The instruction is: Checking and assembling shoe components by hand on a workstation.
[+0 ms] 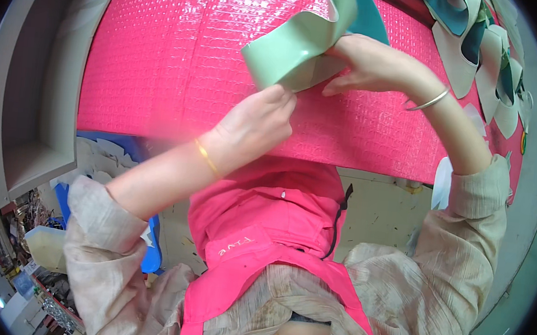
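Observation:
A glossy mint-green leather-like piece (292, 45), curved like a shoe upper, is raised over the pink table covering. Its teal side (368, 13) shows at the upper right. My left hand (257, 118) is closed in a pinch at the piece's lower edge, fingertips together. On the right of the piece, my right hand (373, 65) has its fingers curled against it, with the thumb lower down; some fingertips are hidden behind the material.
Several similar pale green and teal pieces (500, 79) lie at the table's far right. The pink textured covering (174, 76) spreads under my hands. A grey open-fronted box (39, 84) stands at the left, and a blue bin (153, 253) below the table edge.

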Tool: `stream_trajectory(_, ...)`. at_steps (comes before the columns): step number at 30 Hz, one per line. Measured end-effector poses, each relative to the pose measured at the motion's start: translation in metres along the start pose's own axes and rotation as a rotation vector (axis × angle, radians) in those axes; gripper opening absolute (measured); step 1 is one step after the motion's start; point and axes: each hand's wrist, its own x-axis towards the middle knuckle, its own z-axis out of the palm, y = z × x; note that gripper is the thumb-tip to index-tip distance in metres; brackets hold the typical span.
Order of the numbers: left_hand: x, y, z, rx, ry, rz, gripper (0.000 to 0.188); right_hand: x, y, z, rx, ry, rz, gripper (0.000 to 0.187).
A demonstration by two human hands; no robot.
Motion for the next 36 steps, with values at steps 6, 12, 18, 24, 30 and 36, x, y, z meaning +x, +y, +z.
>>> stream_trajectory(6, -0.006, 0.007, 0.003, -0.05, 0.022, -0.174, 0.015, 0.027, -0.005, 0.024, 0.177, 0.143, 0.143, 0.032)
stream_trajectory(12, -0.014, 0.003, 0.01, -0.081, 0.155, -0.173, 0.014, 0.033, -0.014, 0.022, 0.013, 0.03, 0.136, 0.036)
stream_trajectory(18, -0.018, 0.004, 0.016, -0.086, 0.189, -0.201, 0.014, 0.037, -0.01, 0.034, -0.127, 0.121, 0.064, 0.026)
stream_trajectory(24, -0.022, 0.004, 0.019, -0.205, 0.199, -0.223, 0.013, 0.037, -0.025, 0.035, -0.215, 0.044, 0.031, 0.025)
stream_trajectory(30, -0.018, 0.011, 0.02, -0.103, 0.208, -0.295, 0.017, 0.041, -0.02, 0.034, -0.172, 0.079, 0.062, 0.023)
stream_trajectory(36, -0.02, 0.014, 0.022, -0.154, 0.205, -0.348, 0.02, 0.042, -0.014, 0.042, -0.142, 0.157, -0.072, 0.025)
